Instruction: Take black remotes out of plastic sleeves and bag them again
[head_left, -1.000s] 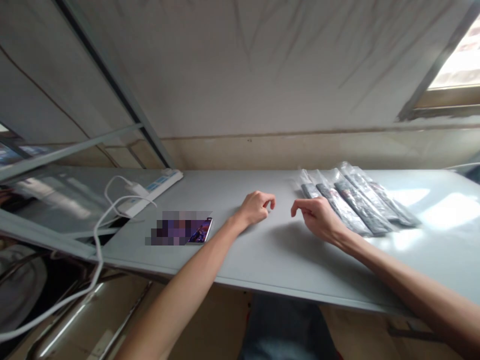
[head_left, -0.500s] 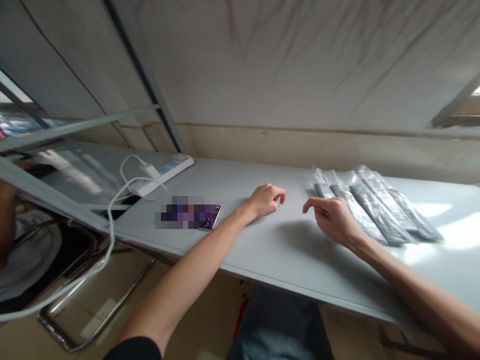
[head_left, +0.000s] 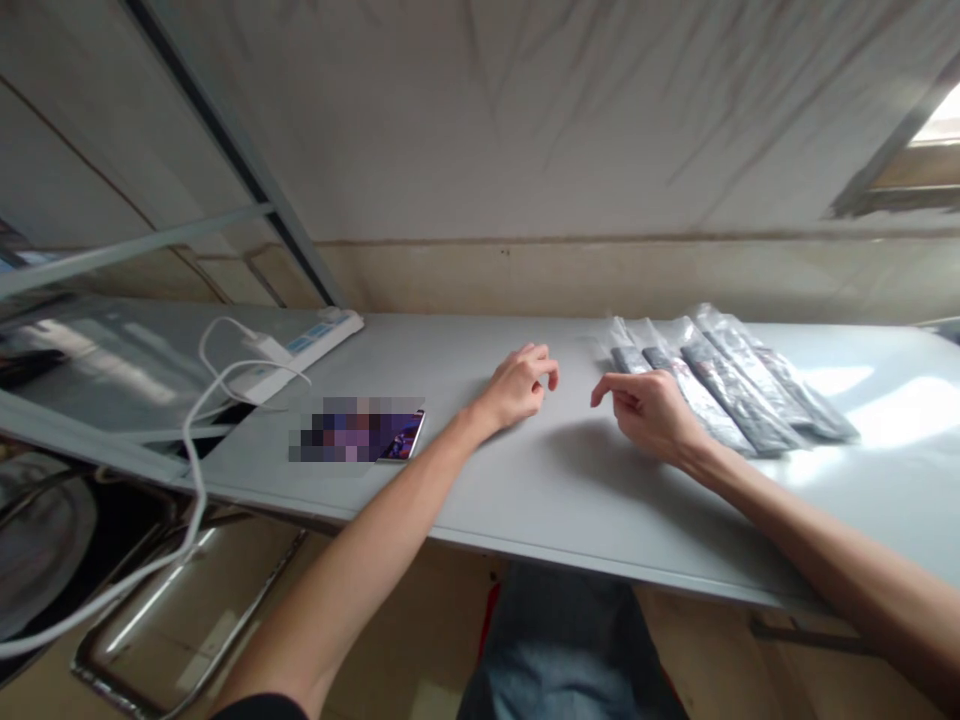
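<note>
My left hand (head_left: 521,385) rests on the grey table (head_left: 480,490), its fingers loosely curled and the index finger hooked apart from the others. I see nothing in it. Facing it across a gap is my right hand (head_left: 652,412), raised a little above the tabletop, with its index finger stretched out leftward and the other fingers bent under. No object shows in that hand either. Just beyond and beside the right hand lie several dark, long items in clear plastic bags (head_left: 739,385). A phone (head_left: 401,437) with a lit screen, partly blurred out, lies left of my left forearm.
A white power strip (head_left: 304,355) with a plugged-in charger sits at the back left, and its white cable (head_left: 196,480) hangs over the table's edge. A metal frame (head_left: 247,170) rises on the left. Below stands a chair (head_left: 195,610). A wall (head_left: 525,120) runs behind the table.
The view has shifted slightly, so the table and bags sit a little further left and higher. Both hands keep nearly the same pose and spacing.
</note>
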